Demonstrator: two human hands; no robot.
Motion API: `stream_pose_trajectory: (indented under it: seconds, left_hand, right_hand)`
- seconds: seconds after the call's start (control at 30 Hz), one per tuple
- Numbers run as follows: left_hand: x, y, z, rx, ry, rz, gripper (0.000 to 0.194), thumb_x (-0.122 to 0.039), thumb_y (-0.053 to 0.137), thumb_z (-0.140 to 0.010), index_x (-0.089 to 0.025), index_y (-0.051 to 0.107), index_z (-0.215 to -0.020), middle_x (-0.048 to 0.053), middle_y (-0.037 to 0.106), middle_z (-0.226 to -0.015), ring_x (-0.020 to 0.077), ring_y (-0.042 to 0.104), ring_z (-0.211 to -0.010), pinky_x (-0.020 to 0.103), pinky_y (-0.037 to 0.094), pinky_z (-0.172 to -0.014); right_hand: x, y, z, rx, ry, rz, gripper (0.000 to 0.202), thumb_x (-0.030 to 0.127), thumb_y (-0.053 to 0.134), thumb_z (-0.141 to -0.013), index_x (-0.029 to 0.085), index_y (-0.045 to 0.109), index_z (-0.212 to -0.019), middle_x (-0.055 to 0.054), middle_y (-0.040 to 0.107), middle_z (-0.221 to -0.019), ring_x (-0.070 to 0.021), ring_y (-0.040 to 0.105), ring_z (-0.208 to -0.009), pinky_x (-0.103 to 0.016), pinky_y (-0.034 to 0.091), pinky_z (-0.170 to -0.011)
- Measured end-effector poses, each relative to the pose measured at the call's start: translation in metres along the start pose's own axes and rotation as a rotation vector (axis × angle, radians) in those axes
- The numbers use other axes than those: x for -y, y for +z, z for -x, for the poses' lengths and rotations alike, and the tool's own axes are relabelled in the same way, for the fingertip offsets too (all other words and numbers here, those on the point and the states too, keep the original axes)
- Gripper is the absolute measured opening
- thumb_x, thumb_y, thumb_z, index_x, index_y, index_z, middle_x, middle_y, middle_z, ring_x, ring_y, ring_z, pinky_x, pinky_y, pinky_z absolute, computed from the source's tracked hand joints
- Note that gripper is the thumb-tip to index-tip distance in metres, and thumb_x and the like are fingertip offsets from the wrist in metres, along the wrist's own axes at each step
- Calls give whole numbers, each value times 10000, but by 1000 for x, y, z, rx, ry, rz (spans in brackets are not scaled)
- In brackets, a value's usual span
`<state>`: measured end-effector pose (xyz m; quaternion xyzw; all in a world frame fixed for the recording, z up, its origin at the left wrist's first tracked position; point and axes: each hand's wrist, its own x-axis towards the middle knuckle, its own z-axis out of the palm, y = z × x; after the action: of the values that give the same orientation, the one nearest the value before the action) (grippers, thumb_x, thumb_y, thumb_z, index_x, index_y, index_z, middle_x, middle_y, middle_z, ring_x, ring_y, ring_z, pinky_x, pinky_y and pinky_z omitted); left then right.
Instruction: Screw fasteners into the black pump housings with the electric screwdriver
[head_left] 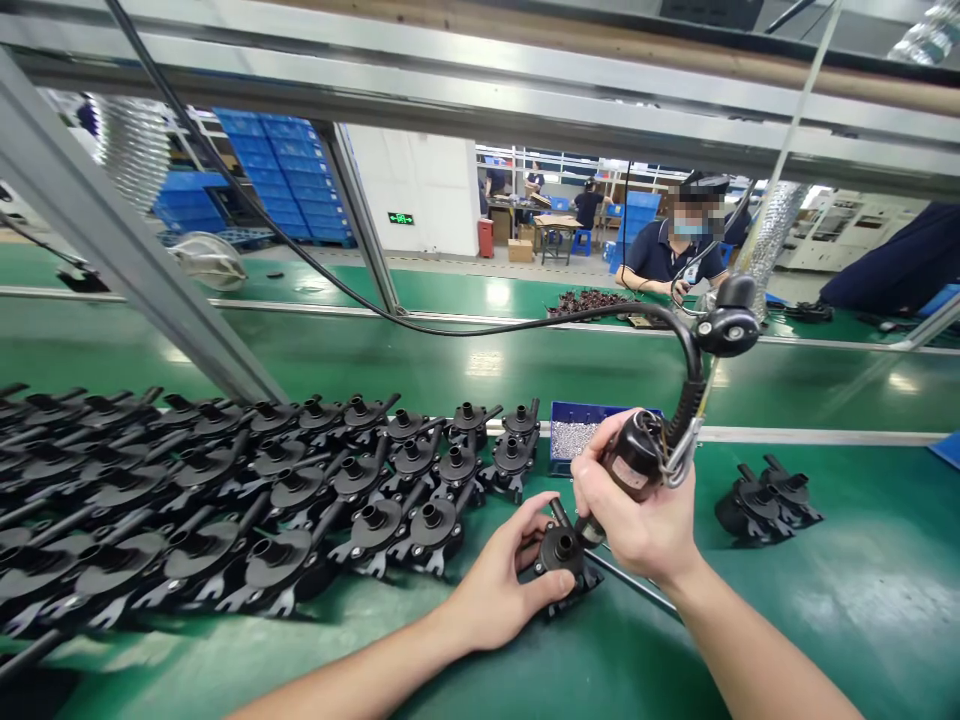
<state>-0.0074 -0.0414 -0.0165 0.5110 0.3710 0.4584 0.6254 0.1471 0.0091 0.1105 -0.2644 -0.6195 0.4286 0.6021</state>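
Observation:
A black pump-like part point(561, 550) rests on the green bench, with my left hand point(514, 575) wrapped round its left side. My right hand point(637, 510) grips a black electric screwdriver point(634, 465) from above. The screwdriver's lower end points down at the right edge of the part; its tip is hidden. A black cable rises from the tool. Just behind my right hand stands a blue bin point(574, 435) of small metal screws, partly covered by that hand.
Rows of similar black parts point(277, 555) fill the bench's left side. Two more parts point(765, 500) stand at the right. A metal rail point(427, 310) crosses behind, and slanting frame posts rise at the left. Across the bench sits a person point(660, 255) in a mask.

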Motion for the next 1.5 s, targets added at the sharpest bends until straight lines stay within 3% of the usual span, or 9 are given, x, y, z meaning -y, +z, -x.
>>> stream_pose_trajectory:
  seconds: [0.13,0.27,0.5,0.8,1.0,1.17,1.3,1.4,1.5]
  left_hand:
    - [3,0,-1,3,12,-2,920,-459,913,-846,-255,404,-1586,84,610,-1250,298,617,-1265,546,445,-1207]
    - [5,-3,-2,4,36,-33,910,-501,910,-843,-267,415,-1571,87,627,-1277,295,629,-1252,546,436,-1210]
    - [8,-9,-5,107,60,-3,876,-526,813,-935,-280,336,-1627,132,603,-1443,349,583,-1422,558,379,-1269]
    - [-3,-6,-10,48,-29,27,857,-353,879,-817,-186,429,-1527,162,690,-1322,364,689,-1269,539,491,-1156]
    - [0,-1,-10,-14,-38,121,875,-299,902,-773,-174,448,-1511,177,718,-1335,329,710,-1218,486,504,-1105]
    - [-2,1,-8,-23,-44,141,887,-311,920,-764,-176,455,-1507,161,731,-1289,285,729,-1109,450,527,-1032]
    - [-1,2,-6,-32,-41,155,914,-347,939,-767,-203,447,-1524,143,721,-1288,305,713,-1169,465,528,-1057]
    - [0,2,-6,-25,-25,156,905,-366,948,-771,-220,456,-1517,137,721,-1286,332,705,-1209,492,518,-1087]
    - [0,2,-5,-26,-30,155,910,-366,954,-762,-212,455,-1508,138,723,-1266,326,712,-1184,491,519,-1081]
  right_hand:
    - [-1,-1,-1,0,-7,5,140,191,749,-950,250,630,-993,55,633,-704,-124,585,-503,-254,503,-483]
    - [10,-8,-3,54,-9,-49,125,172,733,-993,252,638,-993,27,702,-757,-163,703,-640,-264,579,-574]
    - [27,-16,13,283,36,-327,148,164,710,-1036,270,622,-1088,29,695,-832,-175,728,-753,-315,598,-694]
    - [14,-12,16,432,171,-328,143,240,722,-1031,261,585,-1069,28,666,-792,-164,647,-661,-309,500,-637]
    - [12,-11,22,321,124,-174,223,332,787,-928,258,577,-945,49,572,-704,-135,504,-473,-283,372,-480]
    - [14,-6,22,282,89,-159,175,248,767,-906,246,593,-926,43,588,-693,-133,527,-459,-284,405,-474]
    - [15,0,18,219,85,-187,160,136,710,-936,251,617,-997,43,641,-756,-122,600,-502,-255,463,-499]
    - [16,-2,16,308,111,-189,155,139,686,-993,263,617,-1057,8,700,-822,-172,688,-645,-287,530,-580]
    - [15,-7,19,359,117,-215,147,161,694,-1019,268,604,-1064,25,665,-800,-155,648,-600,-288,525,-573]
